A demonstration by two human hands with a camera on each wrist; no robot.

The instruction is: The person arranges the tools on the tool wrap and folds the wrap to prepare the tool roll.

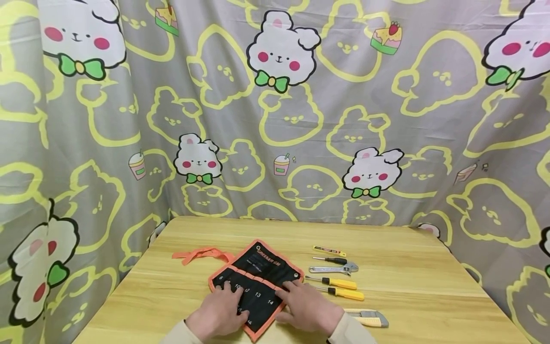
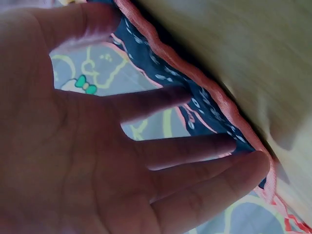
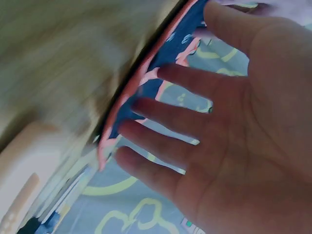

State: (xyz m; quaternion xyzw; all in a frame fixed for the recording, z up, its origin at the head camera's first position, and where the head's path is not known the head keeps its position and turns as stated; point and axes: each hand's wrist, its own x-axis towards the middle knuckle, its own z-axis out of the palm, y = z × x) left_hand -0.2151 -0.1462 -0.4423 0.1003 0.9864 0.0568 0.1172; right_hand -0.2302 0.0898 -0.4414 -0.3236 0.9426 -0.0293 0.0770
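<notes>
A black tool roll pouch point(image 1: 251, 290) with orange trim and white numbers lies spread at an angle on the table, its orange ties point(image 1: 202, 254) trailing off to the left. On its left part rests my left hand point(image 1: 223, 308), fingertips on the black cloth and nothing gripped. My right hand point(image 1: 307, 306) touches the right edge with its fingertips. In the left wrist view, straight, spread fingers point(image 2: 195, 195) reach the orange border. The right wrist view likewise shows extended fingers point(image 3: 161, 141) along the trim.
Right of the pouch lie a small yellow-and-black pack point(image 1: 329, 251), a black-handled screwdriver point(image 1: 335, 260), an adjustable wrench point(image 1: 333, 269), two yellow-handled screwdrivers point(image 1: 341, 283) and a utility knife point(image 1: 371, 318) by the right wrist. A patterned curtain point(image 1: 296, 119) hangs around the wooden table point(image 1: 429, 277).
</notes>
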